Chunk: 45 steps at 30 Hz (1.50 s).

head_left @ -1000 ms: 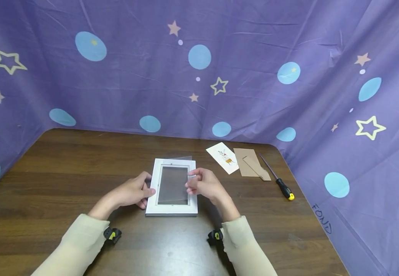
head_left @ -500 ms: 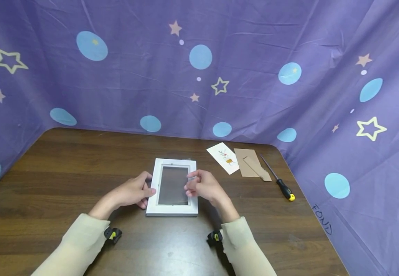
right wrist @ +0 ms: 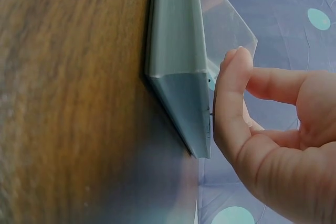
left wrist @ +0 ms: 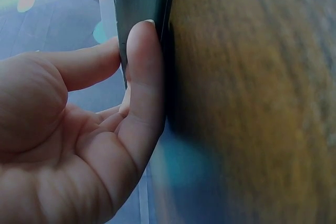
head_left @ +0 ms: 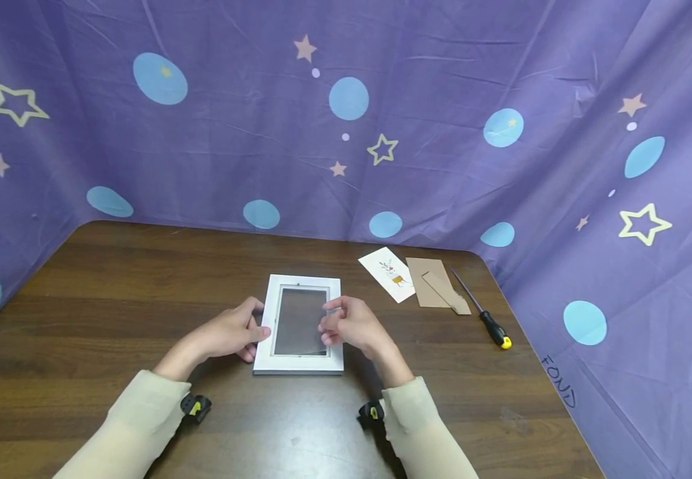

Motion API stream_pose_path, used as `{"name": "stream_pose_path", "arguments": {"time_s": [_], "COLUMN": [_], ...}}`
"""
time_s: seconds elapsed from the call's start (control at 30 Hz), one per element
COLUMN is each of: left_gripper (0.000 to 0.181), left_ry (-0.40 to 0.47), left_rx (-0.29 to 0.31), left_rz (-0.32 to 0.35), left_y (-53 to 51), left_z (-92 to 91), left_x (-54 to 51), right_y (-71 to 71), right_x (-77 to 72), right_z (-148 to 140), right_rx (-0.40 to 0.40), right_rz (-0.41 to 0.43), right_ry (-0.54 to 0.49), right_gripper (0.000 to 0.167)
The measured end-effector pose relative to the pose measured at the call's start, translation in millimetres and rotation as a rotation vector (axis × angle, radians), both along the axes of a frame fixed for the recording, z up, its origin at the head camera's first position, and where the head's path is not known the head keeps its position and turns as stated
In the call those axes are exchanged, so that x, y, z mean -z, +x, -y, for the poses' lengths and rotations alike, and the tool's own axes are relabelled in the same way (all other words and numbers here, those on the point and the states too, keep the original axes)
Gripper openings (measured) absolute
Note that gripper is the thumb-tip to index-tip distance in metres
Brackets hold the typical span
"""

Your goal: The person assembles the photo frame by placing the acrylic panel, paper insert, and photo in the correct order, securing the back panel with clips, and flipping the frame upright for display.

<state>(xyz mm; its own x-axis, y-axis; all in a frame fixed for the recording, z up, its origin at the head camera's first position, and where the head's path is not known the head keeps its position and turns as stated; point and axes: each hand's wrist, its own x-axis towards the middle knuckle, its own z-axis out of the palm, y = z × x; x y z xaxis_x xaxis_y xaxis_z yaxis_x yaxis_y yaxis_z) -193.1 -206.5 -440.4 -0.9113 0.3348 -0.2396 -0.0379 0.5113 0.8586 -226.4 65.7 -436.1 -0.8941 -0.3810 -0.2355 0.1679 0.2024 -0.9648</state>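
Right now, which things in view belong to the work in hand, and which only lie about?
In the work:
white rectangular frame, gripped by the left hand
thin transparent sheet, pinched by the right hand

Lying untouched, though perhaps related:
white printed paper card
brown cardboard rectangle and slanting strip
screwdriver with black-and-yellow handle

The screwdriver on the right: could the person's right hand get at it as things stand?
Probably yes, if it lets go first: the right hand seems to pinch a clear sheet over the white frame. Nothing visible blocks the way to the screwdriver.
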Motion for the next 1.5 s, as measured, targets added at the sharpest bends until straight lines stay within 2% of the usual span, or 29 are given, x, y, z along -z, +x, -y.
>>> {"name": "stream_pose_path", "arguments": {"time_s": [0.23,0.53,0.7,1.2,1.5], "left_gripper": [0.054,0.054,0.055,0.057,0.057], "left_ry": [0.007,0.006,0.0,-0.013,-0.039], "left_rx": [-0.007,-0.006,-0.002,0.0,-0.008], "left_rz": [0.004,0.011,0.01,0.01,0.037], "left_y": [0.2,1.3,0.7,-0.8,-4.2], "left_z": [-0.8,-1.2,-0.4,1.6,0.4], "left_x": [0.8,-0.2,0.0,2.8,0.9], "right_y": [0.5,2.5,3.5,5.8,5.1], "right_x": [0.1,1.7,1.1,-3.8,-3.2], "right_z": [-0.1,1.0,0.9,2.3,4.1], "right_rx": [0.017,0.041,0.031,0.012,0.012], "right_rz": [-0.04,-0.196,-0.267,-0.283,-0.335], "right_ry": [0.059,0.236,0.287,0.359,0.473], "right_gripper": [0.039,0.05,0.055,0.058,0.061]}}
